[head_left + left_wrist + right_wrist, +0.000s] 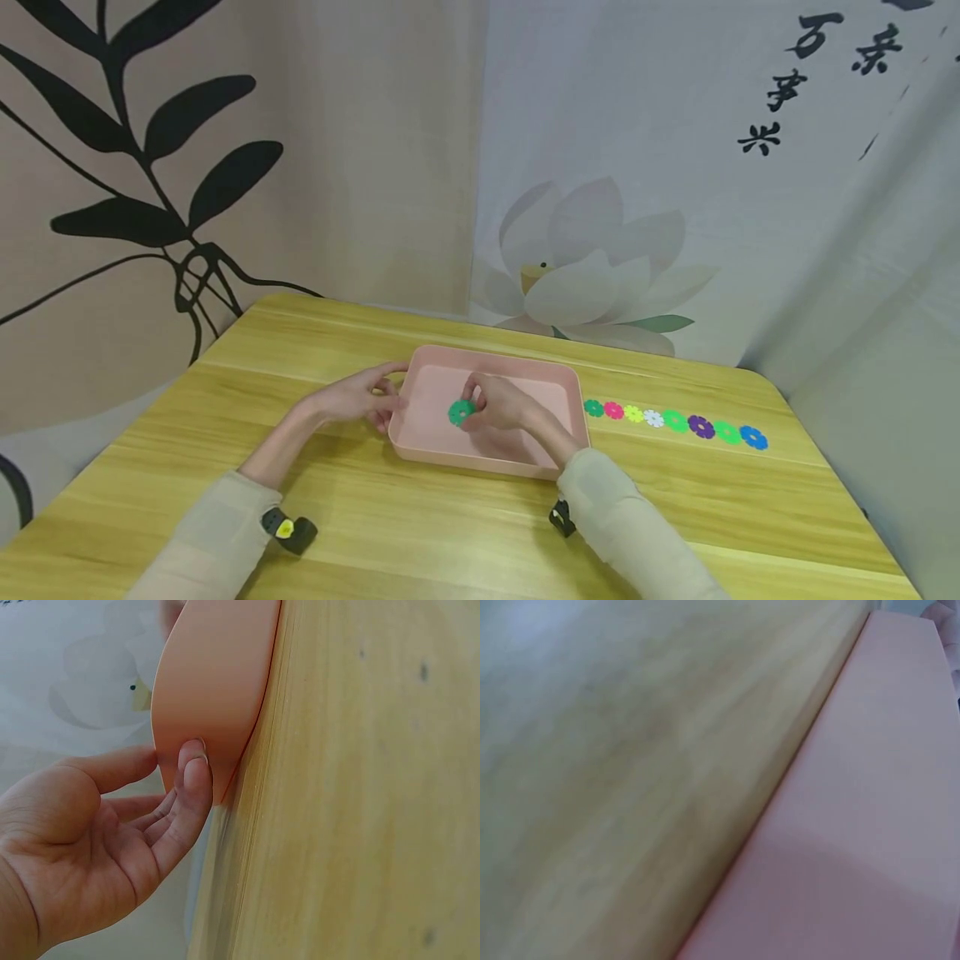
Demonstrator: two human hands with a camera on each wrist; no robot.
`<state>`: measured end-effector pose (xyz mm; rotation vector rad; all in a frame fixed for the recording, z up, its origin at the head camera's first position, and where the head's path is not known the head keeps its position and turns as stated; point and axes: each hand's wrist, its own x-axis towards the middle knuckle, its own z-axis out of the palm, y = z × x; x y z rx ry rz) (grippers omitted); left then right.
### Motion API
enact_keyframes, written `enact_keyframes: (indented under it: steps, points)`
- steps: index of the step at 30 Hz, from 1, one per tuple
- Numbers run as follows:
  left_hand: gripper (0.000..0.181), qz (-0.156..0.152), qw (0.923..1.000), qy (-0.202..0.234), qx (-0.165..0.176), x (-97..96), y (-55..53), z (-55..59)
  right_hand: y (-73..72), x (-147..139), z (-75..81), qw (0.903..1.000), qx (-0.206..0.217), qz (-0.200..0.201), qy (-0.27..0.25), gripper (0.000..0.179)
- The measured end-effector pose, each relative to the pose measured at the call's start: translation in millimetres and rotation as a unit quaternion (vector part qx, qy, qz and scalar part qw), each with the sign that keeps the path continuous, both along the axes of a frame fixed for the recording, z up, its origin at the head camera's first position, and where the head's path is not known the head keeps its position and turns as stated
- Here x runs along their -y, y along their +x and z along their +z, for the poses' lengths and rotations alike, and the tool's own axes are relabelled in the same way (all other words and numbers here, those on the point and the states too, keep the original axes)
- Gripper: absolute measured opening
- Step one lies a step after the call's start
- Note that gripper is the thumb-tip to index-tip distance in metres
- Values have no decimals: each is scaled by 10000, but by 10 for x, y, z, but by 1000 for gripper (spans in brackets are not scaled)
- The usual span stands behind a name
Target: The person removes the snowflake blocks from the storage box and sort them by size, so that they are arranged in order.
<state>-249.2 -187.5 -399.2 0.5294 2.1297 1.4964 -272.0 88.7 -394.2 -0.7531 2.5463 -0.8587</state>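
Observation:
A shallow pink tray [487,457] lies on the wooden table. My left hand [360,396] is at its left end, its fingertips touching the outer wall. In the left wrist view, those fingers [196,780] rest against the tray's wall [214,675], loosely bent. Over the inside of the tray, my right hand [506,406] pinches a green flower-shaped disc [460,412] with thumb and fingers. In the right wrist view only the tray's outer side [855,795] and the table show; the hand's grip is hidden there.
To the right of the tray, several flower-shaped discs lie in a row, from a green disc [593,408] beside the tray to a blue disc [753,437]. A printed curtain [615,167] hangs behind the table [360,508].

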Motion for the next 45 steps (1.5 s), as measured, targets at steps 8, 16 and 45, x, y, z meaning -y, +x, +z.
enact_keyframes:
  steps: [8,16,45]
  points:
    - [69,5,10000,-48,5,6,-9,-14,-11,-74,-17,9969,218,-31,-749,20]
    - [70,43,10000,-24,12,14,-22,-33,-4,-329,-43,9900,-184,-157,-1390,14]
    - [69,85,9998,-153,-5,20,-44,-48,159,-2350,210,9533,-773,-2263,-1845,28]
